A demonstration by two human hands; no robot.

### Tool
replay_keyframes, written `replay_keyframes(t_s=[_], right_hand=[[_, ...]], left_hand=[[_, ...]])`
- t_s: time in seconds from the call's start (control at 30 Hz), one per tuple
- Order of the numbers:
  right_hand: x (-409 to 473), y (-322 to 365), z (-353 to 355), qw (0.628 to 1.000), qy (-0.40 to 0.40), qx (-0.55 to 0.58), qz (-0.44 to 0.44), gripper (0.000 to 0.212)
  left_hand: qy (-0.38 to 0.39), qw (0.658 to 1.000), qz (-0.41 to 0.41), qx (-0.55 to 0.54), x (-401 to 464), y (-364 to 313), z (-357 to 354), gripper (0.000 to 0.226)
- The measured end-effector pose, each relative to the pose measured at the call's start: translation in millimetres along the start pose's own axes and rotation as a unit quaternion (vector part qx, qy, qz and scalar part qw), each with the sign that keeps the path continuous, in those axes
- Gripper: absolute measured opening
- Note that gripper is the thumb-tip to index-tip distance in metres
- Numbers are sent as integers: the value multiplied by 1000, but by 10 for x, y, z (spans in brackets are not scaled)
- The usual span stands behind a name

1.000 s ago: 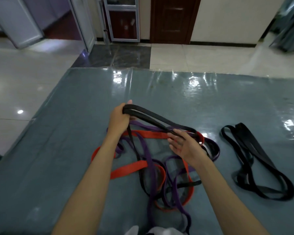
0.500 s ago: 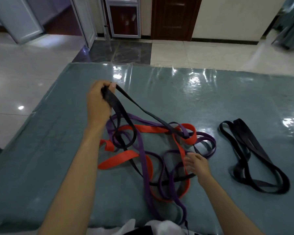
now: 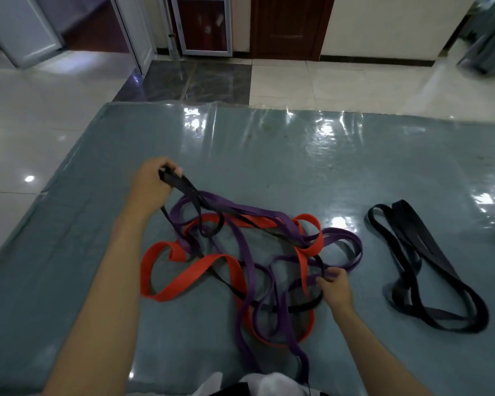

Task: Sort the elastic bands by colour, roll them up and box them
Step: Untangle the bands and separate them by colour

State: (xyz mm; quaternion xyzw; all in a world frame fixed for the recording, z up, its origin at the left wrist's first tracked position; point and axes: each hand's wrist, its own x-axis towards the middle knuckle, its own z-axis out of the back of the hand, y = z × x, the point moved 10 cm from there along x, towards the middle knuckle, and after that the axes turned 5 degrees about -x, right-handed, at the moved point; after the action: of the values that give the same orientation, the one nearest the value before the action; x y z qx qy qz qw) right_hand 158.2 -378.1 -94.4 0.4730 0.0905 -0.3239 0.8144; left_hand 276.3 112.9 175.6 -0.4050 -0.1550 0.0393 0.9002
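A tangle of bands lies in the middle of the grey-blue table (image 3: 269,155): red bands (image 3: 195,272), purple bands (image 3: 247,252) and thin black ones. My left hand (image 3: 152,185) grips the end of a black band (image 3: 183,182), lifted at the tangle's far left; the band runs down into the pile. My right hand (image 3: 336,287) pinches a black strand at the tangle's right edge. A separate pile of black bands (image 3: 420,267) lies apart on the right.
The table wears a shiny clear plastic cover. Beyond its far edge is a tiled floor (image 3: 326,81), with doors (image 3: 286,24) and a white cabinet at the back. No box is in view.
My left hand has pulled the black band up and away to the far left, then lowered a little. My right hand dropped from the band to the tangle's right edge.
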Motion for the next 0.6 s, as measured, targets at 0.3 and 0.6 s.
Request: replay_keyframes(t_s=[0.3,0.6], right_hand=[[186,182,-175,997,59,49,16,33],[261,331,-145,999,14,-4,39,40]], left_hand=[[213,966,71,131,-260,460,-808,29],[352,919,48,170,-598,425,-1431,28]])
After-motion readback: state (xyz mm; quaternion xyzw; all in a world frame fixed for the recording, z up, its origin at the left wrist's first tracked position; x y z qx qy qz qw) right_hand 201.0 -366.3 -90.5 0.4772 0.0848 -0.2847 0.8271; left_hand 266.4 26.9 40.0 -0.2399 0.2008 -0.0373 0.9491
